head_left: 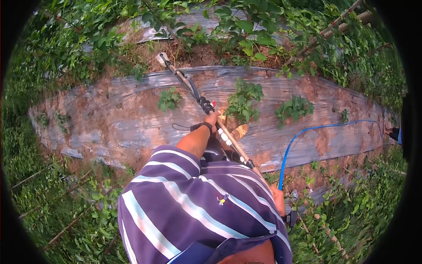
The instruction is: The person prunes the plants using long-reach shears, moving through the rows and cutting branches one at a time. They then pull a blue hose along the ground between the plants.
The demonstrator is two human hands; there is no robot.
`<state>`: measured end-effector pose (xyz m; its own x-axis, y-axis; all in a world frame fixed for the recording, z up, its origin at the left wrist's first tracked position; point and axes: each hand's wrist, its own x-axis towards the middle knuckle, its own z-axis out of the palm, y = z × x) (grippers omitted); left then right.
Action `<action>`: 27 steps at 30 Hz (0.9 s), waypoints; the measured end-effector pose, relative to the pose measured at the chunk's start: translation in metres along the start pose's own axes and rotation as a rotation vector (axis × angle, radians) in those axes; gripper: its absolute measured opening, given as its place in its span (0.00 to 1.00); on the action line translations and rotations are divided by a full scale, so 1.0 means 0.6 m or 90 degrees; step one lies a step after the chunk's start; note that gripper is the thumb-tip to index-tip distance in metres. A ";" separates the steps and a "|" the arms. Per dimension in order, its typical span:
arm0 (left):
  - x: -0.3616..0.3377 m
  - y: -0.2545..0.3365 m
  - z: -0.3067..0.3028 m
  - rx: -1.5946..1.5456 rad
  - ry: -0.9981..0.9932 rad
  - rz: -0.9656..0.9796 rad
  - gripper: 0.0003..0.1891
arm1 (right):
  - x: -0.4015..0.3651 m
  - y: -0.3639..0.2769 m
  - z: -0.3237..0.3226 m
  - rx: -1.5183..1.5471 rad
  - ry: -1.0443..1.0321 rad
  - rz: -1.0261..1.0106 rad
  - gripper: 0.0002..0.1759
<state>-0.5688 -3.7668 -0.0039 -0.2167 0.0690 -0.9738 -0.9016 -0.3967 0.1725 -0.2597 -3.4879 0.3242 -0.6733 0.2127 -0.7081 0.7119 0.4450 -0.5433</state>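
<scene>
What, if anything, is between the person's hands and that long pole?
Nothing that can be seen. The left hand is wrapped around the pole partway along it. The right hand holds the near end by the blue hose. Both touch it directly.

Shirt: short-sleeved polo shirt (198, 207), purple with white and pale blue stripes, lower middle of the frame.
Logo: small yellow-and-red embroidered mark (223, 200) on the chest.
Collar: blue collar (198, 254), bottom edge.
Wrist: black band (203, 126) behind the left hand (213, 118).
Foot: tan sandal (240, 131), centre.
</scene>
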 end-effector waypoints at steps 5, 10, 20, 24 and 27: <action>0.008 -0.028 -0.003 0.027 -0.004 -0.019 0.20 | -0.007 0.012 -0.018 0.013 0.005 -0.005 0.17; -0.002 -0.040 -0.003 0.063 0.066 -0.010 0.20 | -0.006 0.031 -0.025 0.073 -0.002 0.003 0.20; -0.022 -0.068 0.017 0.396 0.248 0.119 0.22 | -0.003 0.114 -0.023 0.224 -0.075 0.088 0.23; 0.015 -0.086 0.008 0.552 0.320 0.160 0.23 | 0.003 0.126 -0.026 0.284 -0.048 0.154 0.24; -0.033 -0.081 0.031 0.665 0.396 0.184 0.24 | 0.009 0.113 -0.048 0.317 -0.111 0.232 0.24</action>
<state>-0.5279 -3.7317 0.0098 -0.4997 -0.4569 -0.7359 -0.7780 0.6103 0.1494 -0.2207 -3.4314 0.2964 -0.3585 0.1106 -0.9269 0.9246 -0.0951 -0.3689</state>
